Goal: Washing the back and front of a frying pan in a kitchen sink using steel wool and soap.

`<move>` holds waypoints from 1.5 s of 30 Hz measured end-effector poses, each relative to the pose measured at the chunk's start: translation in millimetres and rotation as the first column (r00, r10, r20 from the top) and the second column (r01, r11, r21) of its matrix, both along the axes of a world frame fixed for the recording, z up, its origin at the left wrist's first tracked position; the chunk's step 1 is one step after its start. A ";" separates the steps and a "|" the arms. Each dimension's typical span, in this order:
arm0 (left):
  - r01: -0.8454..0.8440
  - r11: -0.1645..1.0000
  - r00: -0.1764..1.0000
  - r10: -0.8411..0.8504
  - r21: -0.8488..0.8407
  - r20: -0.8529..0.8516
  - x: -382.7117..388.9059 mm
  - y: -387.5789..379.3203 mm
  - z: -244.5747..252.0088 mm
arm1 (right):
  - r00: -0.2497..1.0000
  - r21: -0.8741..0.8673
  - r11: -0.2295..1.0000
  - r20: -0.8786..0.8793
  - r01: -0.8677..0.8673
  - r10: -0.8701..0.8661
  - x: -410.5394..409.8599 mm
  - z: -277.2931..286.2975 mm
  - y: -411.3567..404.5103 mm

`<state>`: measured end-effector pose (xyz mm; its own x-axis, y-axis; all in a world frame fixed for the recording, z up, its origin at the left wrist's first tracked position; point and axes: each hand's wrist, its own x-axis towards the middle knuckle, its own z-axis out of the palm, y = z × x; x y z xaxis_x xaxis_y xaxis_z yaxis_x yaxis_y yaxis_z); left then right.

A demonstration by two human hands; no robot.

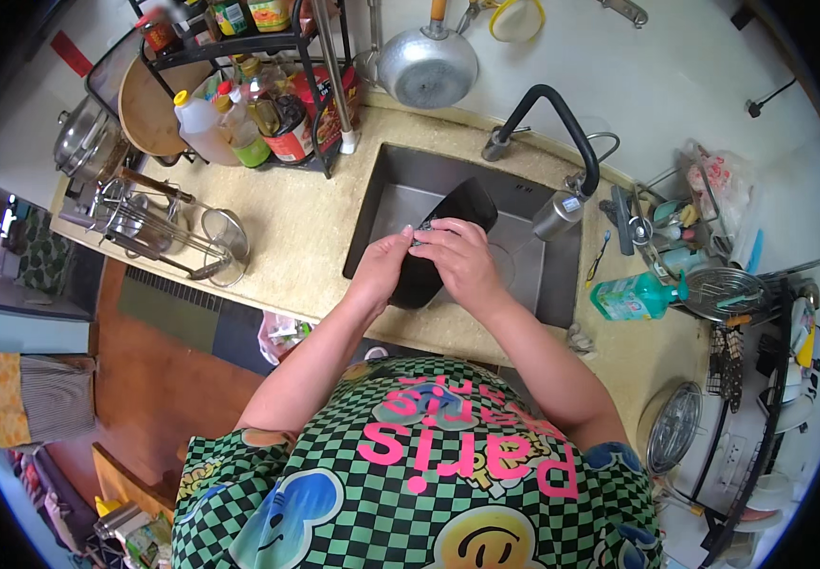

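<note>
Both my hands meet above a dark grey sink (556, 284) set in a beige counter. My left hand (381, 267) has its thumb and fingertips pinched together near a small item that is too small to name. Close beside it, my right hand (463, 259) has its fingers bent towards the same spot. Under both hands a black elongated plastic container (470, 203) lies slanted in the sink; the hands partly hide it. The black-hosed faucet (559, 213) hangs over the sink's right side, and thin water seems to run from its head.
A black rack (225, 48) with bottles stands at the back left. Wire utensil holders (161, 220) sit on the left counter. Right of the sink are a green soap bottle (634, 296), a toothbrush (598, 257) and a round wire rack (726, 293). A pan (428, 67) hangs behind.
</note>
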<state>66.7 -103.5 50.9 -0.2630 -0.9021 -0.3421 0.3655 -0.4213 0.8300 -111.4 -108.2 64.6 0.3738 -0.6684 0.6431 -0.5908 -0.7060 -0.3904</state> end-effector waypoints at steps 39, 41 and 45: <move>0.634 0.738 0.598 -0.657 0.232 0.458 36.0 24.9 0.5 | 0.994 -0.042 0.994 -0.026 0.102 -0.103 -9.2 9.4 -38.7; 0.645 0.729 0.635 -0.677 0.228 0.371 36.7 24.1 -5.2 | 0.983 -0.051 0.986 0.095 0.161 -0.156 -10.0 -14.7 -15.9; 0.623 0.733 0.646 -0.679 0.273 0.347 38.0 19.8 -12.6 | 0.982 0.007 0.992 -0.139 -0.125 0.125 -4.6 -32.6 24.3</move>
<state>104.8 -83.7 38.3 -0.5817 -0.4959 -0.6447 -0.3917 -0.5239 0.7564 -115.9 -83.9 32.0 0.5402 -0.6100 0.5797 -0.5467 -0.7781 -0.3094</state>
